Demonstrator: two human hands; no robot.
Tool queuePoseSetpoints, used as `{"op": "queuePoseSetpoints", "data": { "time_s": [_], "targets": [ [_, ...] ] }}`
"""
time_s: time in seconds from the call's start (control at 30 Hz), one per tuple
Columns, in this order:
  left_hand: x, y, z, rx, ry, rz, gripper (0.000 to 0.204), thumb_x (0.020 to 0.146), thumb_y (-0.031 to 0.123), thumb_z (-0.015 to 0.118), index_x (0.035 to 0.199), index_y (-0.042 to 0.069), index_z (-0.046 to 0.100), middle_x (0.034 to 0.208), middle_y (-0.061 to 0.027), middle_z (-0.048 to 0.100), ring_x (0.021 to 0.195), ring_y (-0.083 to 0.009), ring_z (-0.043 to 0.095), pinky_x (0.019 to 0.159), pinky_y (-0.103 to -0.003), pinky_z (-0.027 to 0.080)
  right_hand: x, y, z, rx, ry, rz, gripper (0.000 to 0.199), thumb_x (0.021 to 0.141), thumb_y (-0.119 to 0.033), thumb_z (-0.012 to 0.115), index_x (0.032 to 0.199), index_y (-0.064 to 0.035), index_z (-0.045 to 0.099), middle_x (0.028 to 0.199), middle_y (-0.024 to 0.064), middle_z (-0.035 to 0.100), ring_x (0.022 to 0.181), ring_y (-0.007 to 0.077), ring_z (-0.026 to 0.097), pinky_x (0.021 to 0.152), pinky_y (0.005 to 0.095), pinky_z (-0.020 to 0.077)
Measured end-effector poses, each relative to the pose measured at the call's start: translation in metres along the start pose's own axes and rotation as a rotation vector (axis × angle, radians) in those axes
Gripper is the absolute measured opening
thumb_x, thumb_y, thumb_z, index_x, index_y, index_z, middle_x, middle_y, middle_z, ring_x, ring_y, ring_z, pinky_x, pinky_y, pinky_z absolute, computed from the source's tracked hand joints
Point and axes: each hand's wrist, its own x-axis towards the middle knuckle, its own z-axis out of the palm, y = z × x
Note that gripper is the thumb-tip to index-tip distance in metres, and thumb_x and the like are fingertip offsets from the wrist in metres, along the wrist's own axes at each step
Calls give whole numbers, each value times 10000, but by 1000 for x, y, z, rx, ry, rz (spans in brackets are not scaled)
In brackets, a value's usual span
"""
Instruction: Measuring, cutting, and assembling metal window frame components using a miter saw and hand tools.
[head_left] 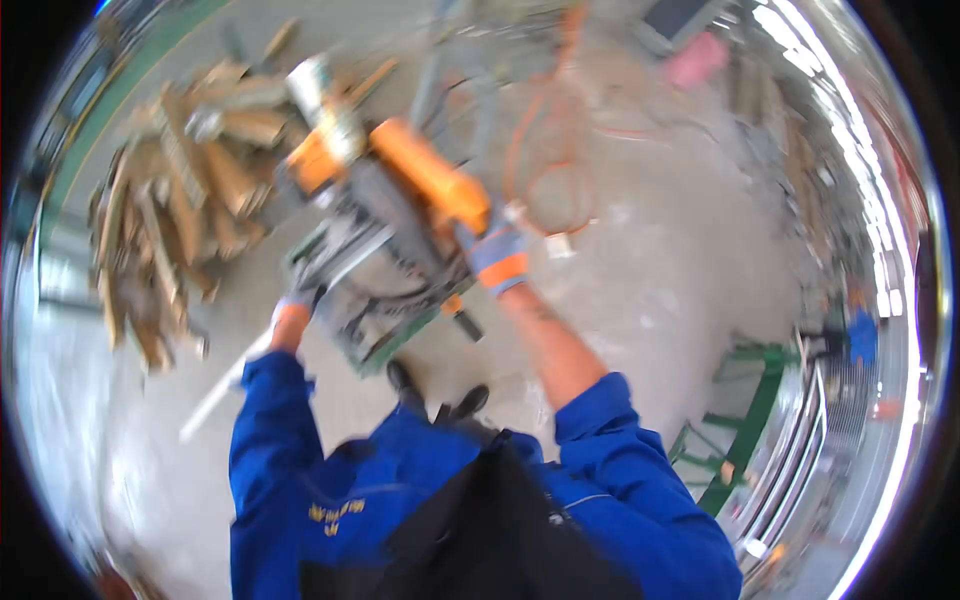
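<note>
A blurred orange and grey machine [395, 215], which looks like a bench-mounted power saw, stands in front of me on a green-edged base [385, 352]. My right hand [495, 250], in a grey glove with an orange cuff, closes round the near end of its long orange housing [425, 170]. To the left, my gloved left hand [298, 298] grips a long pale bar [225, 395]. The bar slants from the floor side up across the machine's bed. Motion blur hides the fingertips of both hands. A small orange and black handle [463, 318] sticks out at the machine's near side.
A heap of wooden offcuts [170, 200] lies on the floor at the left. Orange hose or cable [560, 195] coils beyond the machine. A green metal stand [745, 430] is at the right. My shoes [440, 390] are close to the machine's base.
</note>
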Motion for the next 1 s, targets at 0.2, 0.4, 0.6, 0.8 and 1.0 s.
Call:
{"op": "queuePoseSetpoints", "data": {
  "time_s": [0.2, 0.4, 0.6, 0.8, 1.0],
  "targets": [
    [-11, -151, 12, 359, 8, 118, 313, 910, 323, 567, 1198, 235, 652, 943, -138, 700, 802, -284, 672, 652, -412, 515, -24, -21, 69, 192, -165, 13, 584, 803, -415, 676, 1272, -101, 525, 1050, 171, 661, 934, 346, 643, 803, 437, 521],
    [25, -107, 23, -61, -58, -437, 366, 841, 511, 661, 1079, 241, 718, 474, -20, 468, 394, -150, 461, 397, -342, 345, 20, -44, 50, 102, -179, 39, 545, 837, -447, 632, 1220, -78, 513, 928, 198, 678, 822, 377, 658, 725, 458, 516],
    [2, -50, -8, 260, 9, -520, 653, 785, 719, 556, 1059, 150, 725, 870, -219, 700, 860, -352, 683, 734, -490, 503, 111, -132, 45, 79, -191, -107, 380, 851, -331, 592, 1096, -53, 507, 929, 206, 679, 860, 373, 657, 742, 456, 505],
    [-13, -2, -43, 231, -83, -523, 935, 742, 836, 438, 1083, 2, 688, 1103, -258, 643, 1079, -413, 604, 918, -492, 468, 177, -209, 16, 88, -332, -203, 276, 833, -212, 585, 1027, -15, 581, 970, 207, 684, 914, 363, 666, 774, 441, 518],
    [2, 25, -38, 251, -96, -511, 912, 754, 814, 458, 1083, -4, 691, 1126, -251, 642, 1094, -398, 606, 939, -466, 467, 204, -183, 9, -8, -457, -196, 399, 849, -280, 585, 1112, 20, 598, 1082, 231, 660, 1018, 364, 641, 841, 429, 506]
  ]
}}
